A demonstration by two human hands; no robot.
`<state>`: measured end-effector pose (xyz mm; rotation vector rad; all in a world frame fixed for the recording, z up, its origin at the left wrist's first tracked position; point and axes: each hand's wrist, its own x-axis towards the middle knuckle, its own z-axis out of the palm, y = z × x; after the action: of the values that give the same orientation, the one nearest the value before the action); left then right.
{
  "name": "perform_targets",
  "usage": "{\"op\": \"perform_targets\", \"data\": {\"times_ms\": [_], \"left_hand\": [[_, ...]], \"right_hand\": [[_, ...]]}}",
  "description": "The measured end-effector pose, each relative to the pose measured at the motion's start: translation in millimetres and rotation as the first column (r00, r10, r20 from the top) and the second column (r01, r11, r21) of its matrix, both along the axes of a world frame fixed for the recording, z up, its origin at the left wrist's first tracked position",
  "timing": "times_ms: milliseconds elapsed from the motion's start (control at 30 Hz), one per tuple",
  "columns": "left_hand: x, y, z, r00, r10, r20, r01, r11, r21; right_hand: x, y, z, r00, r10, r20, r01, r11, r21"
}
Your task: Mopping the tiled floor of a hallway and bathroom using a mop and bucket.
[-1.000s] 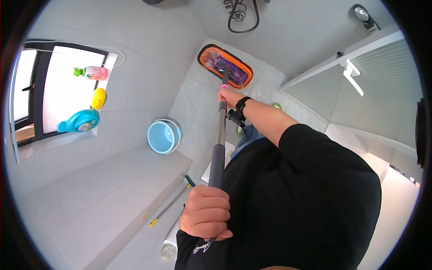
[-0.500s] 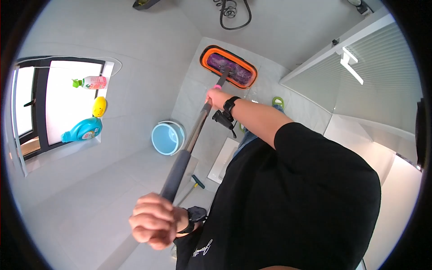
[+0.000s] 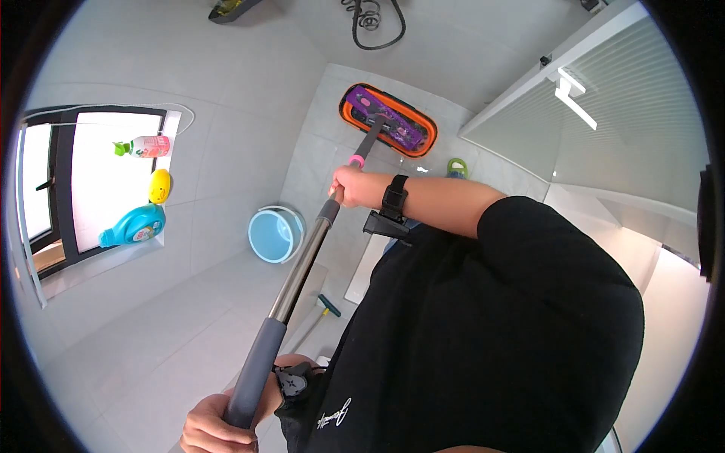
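Note:
A flat mop runs diagonally through the view on a long steel and grey handle. My left hand is closed round the grey grip at its near end, at the lower left. Farther up, my right hand grips the shaft just below a pink ring. The purple mop pad sits over an orange-rimmed oblong bucket, slightly askew to it, with dark wet-looking space beside the pad. How deep the pad reaches into the bucket I cannot tell.
A light blue round bucket stands on the floor by the left wall. Bottles, a blue one among them, line the windowsill. A squeegee lies near my left side. On the right is a ribbed glass door; a green slipper shows beside it.
The mop pad has risen and turned askew in the orange-rimmed bucket. My left hand has drawn the handle's near end down and left. My right hand keeps hold of the shaft.

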<state>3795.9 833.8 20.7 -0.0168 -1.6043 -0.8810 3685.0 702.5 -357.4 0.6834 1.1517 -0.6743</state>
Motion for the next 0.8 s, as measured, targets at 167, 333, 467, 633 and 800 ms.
{"op": "perform_targets", "data": {"times_ms": [167,333,467,633,800], "left_hand": [[-7,2,-2,0.999,0.048,0.024,-0.049,0.998,0.032],[-20,-22,-46,0.978,0.21,-0.001,-0.205,0.956,0.21],[-20,-20,-69,0.96,0.281,-0.001,-0.272,0.929,0.252],[-40,-33,-91,0.968,0.251,-0.029,-0.229,0.921,0.316],[-38,-22,-95,0.975,0.221,-0.021,-0.203,0.925,0.322]], "right_hand": [[0,4,-34,0.997,0.07,-0.028,-0.071,0.996,-0.049],[-27,-2,-89,0.996,0.06,-0.07,-0.063,0.997,-0.033],[-44,0,-104,0.964,0.257,-0.069,-0.264,0.956,-0.128],[-56,-9,-134,0.867,0.479,-0.136,-0.497,0.851,-0.169],[-57,-6,-119,0.867,0.442,-0.229,-0.487,0.849,-0.205]]}}
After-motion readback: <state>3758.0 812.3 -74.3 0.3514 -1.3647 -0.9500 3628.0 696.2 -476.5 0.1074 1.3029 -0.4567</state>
